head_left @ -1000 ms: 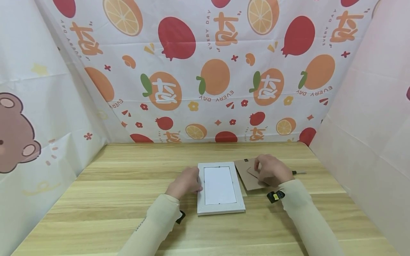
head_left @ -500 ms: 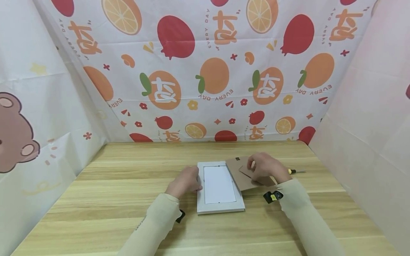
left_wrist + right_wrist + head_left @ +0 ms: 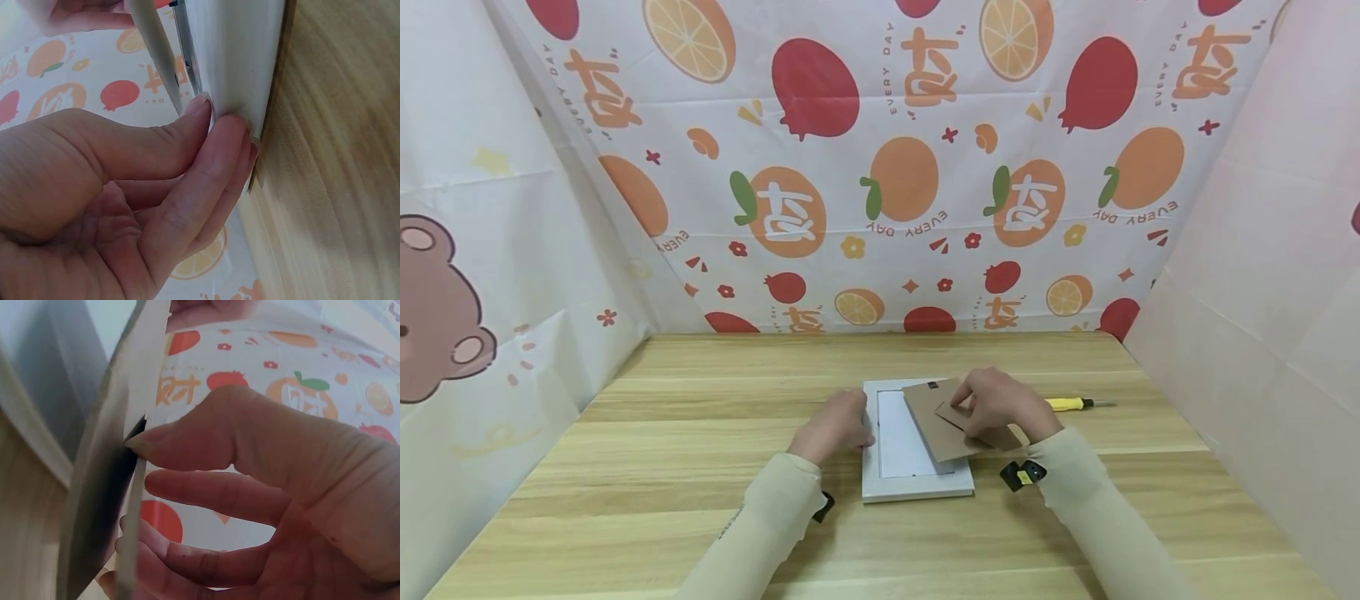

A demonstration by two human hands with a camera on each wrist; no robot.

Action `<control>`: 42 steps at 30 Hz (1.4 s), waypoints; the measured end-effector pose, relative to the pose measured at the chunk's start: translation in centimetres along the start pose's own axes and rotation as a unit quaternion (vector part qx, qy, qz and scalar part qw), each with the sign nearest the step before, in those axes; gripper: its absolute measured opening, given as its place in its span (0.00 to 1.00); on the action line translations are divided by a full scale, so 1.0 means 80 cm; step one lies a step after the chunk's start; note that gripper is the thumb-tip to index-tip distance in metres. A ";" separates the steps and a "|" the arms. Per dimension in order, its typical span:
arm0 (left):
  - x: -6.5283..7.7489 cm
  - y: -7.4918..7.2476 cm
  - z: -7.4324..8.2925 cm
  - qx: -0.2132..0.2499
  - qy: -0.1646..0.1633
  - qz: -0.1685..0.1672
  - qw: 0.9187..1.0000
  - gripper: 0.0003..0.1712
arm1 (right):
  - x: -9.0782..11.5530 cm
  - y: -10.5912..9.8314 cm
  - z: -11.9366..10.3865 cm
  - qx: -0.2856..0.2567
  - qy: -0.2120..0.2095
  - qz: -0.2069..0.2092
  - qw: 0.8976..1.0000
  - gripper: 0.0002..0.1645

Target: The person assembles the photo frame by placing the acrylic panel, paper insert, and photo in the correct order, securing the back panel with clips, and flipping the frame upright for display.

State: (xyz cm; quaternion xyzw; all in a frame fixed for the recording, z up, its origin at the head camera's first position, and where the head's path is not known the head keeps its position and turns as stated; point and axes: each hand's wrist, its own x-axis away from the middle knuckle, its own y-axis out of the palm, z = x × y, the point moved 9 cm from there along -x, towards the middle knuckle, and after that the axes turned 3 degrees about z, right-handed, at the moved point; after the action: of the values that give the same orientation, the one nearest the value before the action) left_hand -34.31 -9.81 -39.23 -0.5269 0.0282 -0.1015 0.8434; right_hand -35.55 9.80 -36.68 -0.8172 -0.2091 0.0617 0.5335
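A white picture frame (image 3: 872,475) lies on the table, a white sheet (image 3: 897,446) showing in its opening. My left hand (image 3: 835,427) holds its left edge; the left wrist view has thumb and fingers pinching the frame's side (image 3: 240,62). Over the right part of the frame, a brown backing board (image 3: 932,425) sits at a slant, covering part of the sheet. My right hand (image 3: 1002,406) pinches the board's stand flap (image 3: 957,415). In the right wrist view the thumb is on one side of the flap, with fingertips partly hidden at its edge.
A yellow-handled screwdriver (image 3: 1070,404) lies on the wooden table (image 3: 700,433), right of the board and partly behind my right hand. Fruit-patterned cloth (image 3: 880,275) hangs at the table's back edge, and pale cloth walls stand at both sides.
My right hand has carried the backing board leftward, from beside the frame to over its right part. More of the screwdriver now shows. The left hand and frame have stayed put.
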 end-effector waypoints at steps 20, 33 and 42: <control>0.001 0.002 0.000 0.006 -0.008 -0.005 1.000 0.16 | 0.000 0.026 -0.038 -0.006 -0.011 -0.013 1.000 0.26; -0.001 0.004 -0.002 0.005 -0.012 -0.010 1.000 0.17 | -0.002 0.039 -0.046 0.000 -0.009 -0.023 1.000 0.25; -0.001 0.003 0.000 0.011 -0.008 -0.008 1.000 0.16 | -0.003 0.041 -0.051 -0.004 -0.014 -0.012 1.000 0.24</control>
State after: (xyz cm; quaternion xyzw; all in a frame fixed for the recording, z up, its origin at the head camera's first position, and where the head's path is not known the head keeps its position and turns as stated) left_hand -34.33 -9.72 -39.50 -0.5184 0.0157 -0.1041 0.8486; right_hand -33.58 5.15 -37.93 -0.8155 -0.2267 0.0663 0.5283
